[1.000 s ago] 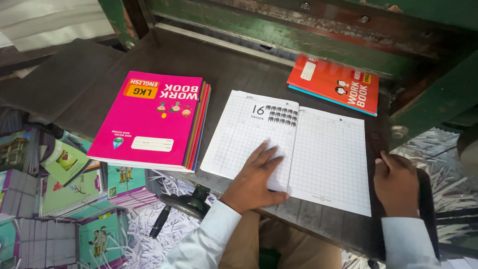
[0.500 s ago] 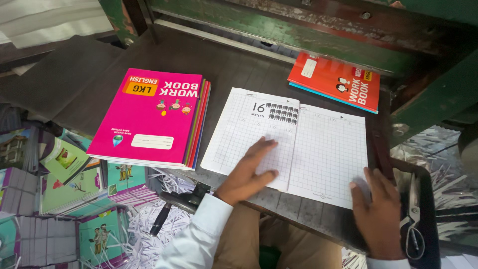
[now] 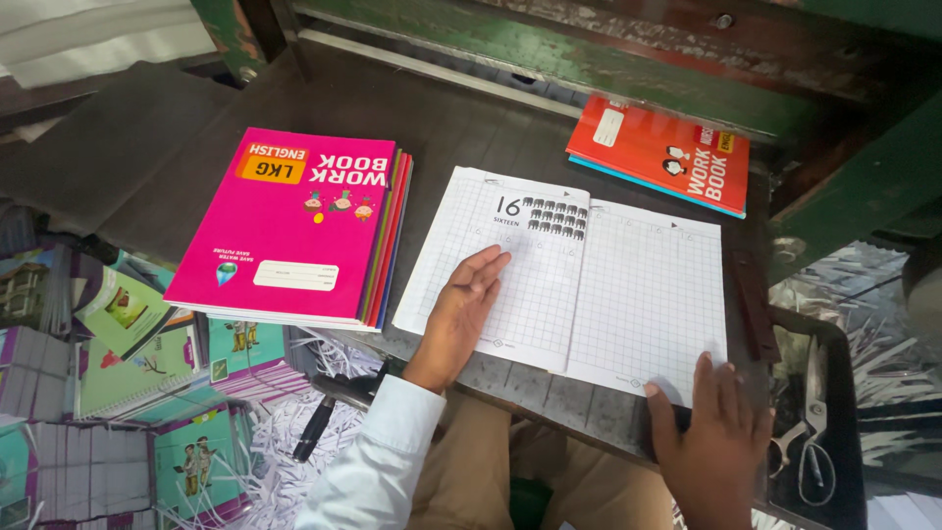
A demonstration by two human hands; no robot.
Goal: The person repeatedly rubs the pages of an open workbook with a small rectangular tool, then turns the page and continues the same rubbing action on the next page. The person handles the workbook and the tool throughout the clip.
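Note:
An open squared-paper booklet (image 3: pixel 628 285) lies flat on a dark worn table (image 3: pixel 461 128). My left hand (image 3: pixel 461 314) rests palm down on its left page, fingers together and pointing up the sheet. My right hand (image 3: pixel 711 447) sits at the booklet's lower right corner, fingertips on the page edge at the table's front rim. Neither hand holds anything. To the left of the booklet is a stack of thin workbooks with a pink cover (image 3: pixel 294 231) on top.
An orange workbook (image 3: pixel 662 152) lies at the back right against a green metal frame (image 3: pixel 589 49). Scissors (image 3: pixel 810 432) lie in a dark tray at the right. Piles of colourful books (image 3: pixel 118 393) and paper shreds (image 3: pixel 294 442) fill the floor at left.
My right hand has moved from the table's right edge down and left to the booklet's lower right corner. My left hand has slid slightly down the left page.

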